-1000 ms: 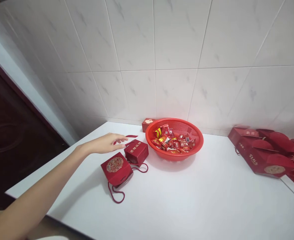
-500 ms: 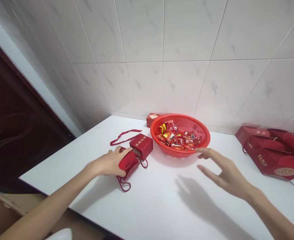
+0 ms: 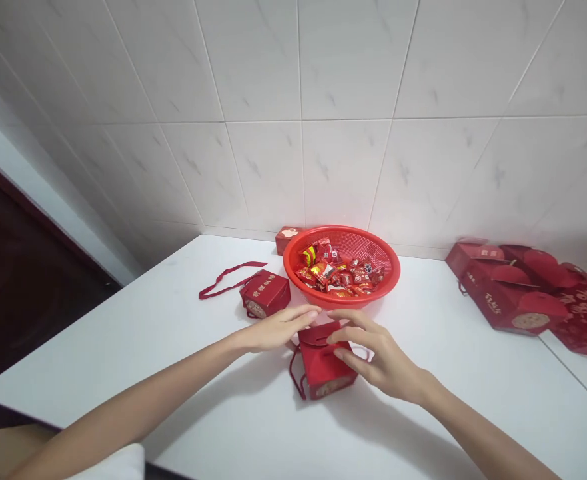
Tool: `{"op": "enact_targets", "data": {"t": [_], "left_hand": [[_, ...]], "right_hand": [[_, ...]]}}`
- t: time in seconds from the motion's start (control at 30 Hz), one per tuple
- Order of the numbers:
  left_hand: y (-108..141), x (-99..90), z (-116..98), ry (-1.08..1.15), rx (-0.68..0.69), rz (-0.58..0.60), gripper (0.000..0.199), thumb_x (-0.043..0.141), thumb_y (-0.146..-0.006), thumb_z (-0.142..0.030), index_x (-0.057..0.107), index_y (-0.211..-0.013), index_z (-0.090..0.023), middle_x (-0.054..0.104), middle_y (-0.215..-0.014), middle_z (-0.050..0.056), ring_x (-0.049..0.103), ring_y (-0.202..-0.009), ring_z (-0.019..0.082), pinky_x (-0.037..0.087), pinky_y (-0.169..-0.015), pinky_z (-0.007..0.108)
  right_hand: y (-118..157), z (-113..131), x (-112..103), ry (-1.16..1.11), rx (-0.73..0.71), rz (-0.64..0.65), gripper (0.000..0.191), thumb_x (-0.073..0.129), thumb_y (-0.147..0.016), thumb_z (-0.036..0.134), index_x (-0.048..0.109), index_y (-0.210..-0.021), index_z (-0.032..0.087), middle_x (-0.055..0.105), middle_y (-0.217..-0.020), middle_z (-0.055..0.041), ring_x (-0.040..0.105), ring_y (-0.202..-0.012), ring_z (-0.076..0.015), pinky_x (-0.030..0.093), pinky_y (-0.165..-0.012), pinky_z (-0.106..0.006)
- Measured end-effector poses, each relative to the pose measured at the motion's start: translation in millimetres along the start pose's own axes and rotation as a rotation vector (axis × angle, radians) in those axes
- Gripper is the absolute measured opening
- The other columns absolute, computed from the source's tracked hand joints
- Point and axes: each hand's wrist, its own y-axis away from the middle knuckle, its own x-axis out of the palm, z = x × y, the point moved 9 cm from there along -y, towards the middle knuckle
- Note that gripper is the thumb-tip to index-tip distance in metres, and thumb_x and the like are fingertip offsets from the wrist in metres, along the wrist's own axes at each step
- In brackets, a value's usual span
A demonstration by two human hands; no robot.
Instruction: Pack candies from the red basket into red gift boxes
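Small red carton (image 3: 326, 363) positioned on the surface (image 3: 223, 420) between both hands.
Left hand (image 3: 273, 331): fingers extended, nothing gripped. Right hand (image 3: 388, 353): fingers half-curled and parted at the top flaps, nothing clamped; exact contact cannot be told. Carton judged light, stiff-walled, crushable; best gripped by its lower side walls. Wrapped sweets (image 3: 340, 275) are contained in the red basket (image 3: 346, 301) behind; contents of the carton are hidden.
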Motion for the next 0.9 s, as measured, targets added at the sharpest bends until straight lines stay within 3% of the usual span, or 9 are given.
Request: {"op": "enact_targets", "data": {"t": [0.07,0.13,0.27,0.4,0.47,0.57,0.7,0.83,0.9], "left_hand": [[-12.9,7.1,5.1,0.015,0.008,-0.005,0.060,0.041,-0.094,-0.065,0.064,-0.125,-0.019,0.066,-0.127,0.012,0.063,-0.114,0.028,0.056,-0.084,0.035],[-19.3,11.5,0.0,-0.037,0.064,-0.016,0.053,0.049,-0.092,-0.060,0.067,-0.118,-0.017,0.069,-0.119,0.011,0.065,-0.107,0.026,0.054,-0.087,0.036],[-15.9,17.9,-24.4,-0.223,0.242,-0.027,0.058,0.077,-0.074,-0.046,0.064,-0.125,-0.020,0.067,-0.125,0.009,0.065,-0.107,0.025,0.052,-0.093,0.036],[-11.8,18.1,-39.0,-0.292,0.363,-0.110,0.024,0.064,-0.086,-0.033,0.070,-0.105,-0.020,0.075,-0.104,0.005,0.068,-0.094,0.021,0.051,-0.089,0.031],[-13.4,17.4,-38.5,-0.256,0.364,-0.139,0.022,0.059,-0.090,-0.033,0.070,-0.103,-0.020,0.076,-0.102,0.004,0.069,-0.093,0.019,0.051,-0.088,0.029],[-16.0,13.6,-34.9,-0.221,0.329,-0.198,0.031,0.057,-0.092,-0.037,0.065,-0.117,-0.021,0.075,-0.105,0.004,0.069,-0.096,0.020,0.051,-0.088,0.028],[-17.3,8.8,-31.3,-0.222,0.280,-0.259,0.044,0.051,-0.095,-0.042,0.054,-0.133,-0.021,0.072,-0.092,0.002,0.068,-0.088,0.020,0.053,-0.079,0.029],[-17.0,3.0,-33.9,-0.199,0.333,-0.305,0.037,0.049,-0.095,-0.037,0.059,-0.128,-0.021,0.070,-0.119,0.007,0.065,-0.110,0.022,0.050,-0.095,0.032],[-18.7,1.4,-32.8,-0.173,0.353,-0.293,0.031,0.048,-0.094,-0.033,0.066,-0.114,-0.020,0.070,-0.121,0.007,0.063,-0.113,0.023,0.050,-0.095,0.032]], "right_hand": [[12.5,-6.2,3.4,-0.024,0.041,0.051,0.016,0.054,-0.097,0.019,0.070,-0.099,0.023,0.058,-0.136,-0.0123,0.057,-0.127,-0.0244,0.054,-0.100,-0.039],[23.6,-8.8,6.1,-0.023,0.074,0.080,0.015,0.056,-0.096,0.019,0.071,-0.096,0.023,0.058,-0.135,-0.0112,0.058,-0.126,-0.0242,0.053,-0.101,-0.038],[37.4,-8.5,0.1,0.041,0.109,0.003,0.028,0.058,-0.096,0.027,0.063,-0.124,0.024,0.059,-0.134,-0.0135,0.058,-0.124,-0.0240,0.055,-0.100,-0.039],[43.9,-8.1,-5.4,0.204,0.115,-0.050,0.045,0.065,-0.092,0.044,0.060,-0.131,0.022,0.058,-0.137,-0.0163,0.058,-0.125,-0.0287,0.055,-0.099,-0.044],[44.4,-5.2,-3.7,0.259,0.081,-0.026,0.050,0.069,-0.088,0.048,0.061,-0.129,0.021,0.057,-0.139,-0.0176,0.056,-0.127,-0.0308,0.055,-0.099,-0.045],[42.3,2.4,-3.8,0.288,0.016,-0.008,0.036,0.068,-0.090,0.039,0.065,-0.122,0.022,0.050,-0.147,-0.0166,0.048,-0.137,-0.0308,0.052,-0.104,-0.046],[39.7,16.0,-11.3,0.325,-0.072,-0.097,0.017,0.059,-0.094,0.017,0.068,-0.107,0.023,0.047,-0.149,-0.0146,0.042,-0.141,-0.0289,0.050,-0.105,-0.046],[47.1,28.5,-7.7,0.376,-0.178,-0.196,0.025,0.050,-0.090,0.000,0.064,-0.094,0.021,0.061,-0.132,-0.0128,0.054,-0.127,-0.0244,0.054,-0.096,-0.044],[52.2,30.5,0.3,0.391,-0.202,-0.188,0.025,0.049,-0.089,-0.001,0.061,-0.091,0.020,0.063,-0.129,-0.0124,0.056,-0.123,-0.0237,0.053,-0.096,-0.046]]}}
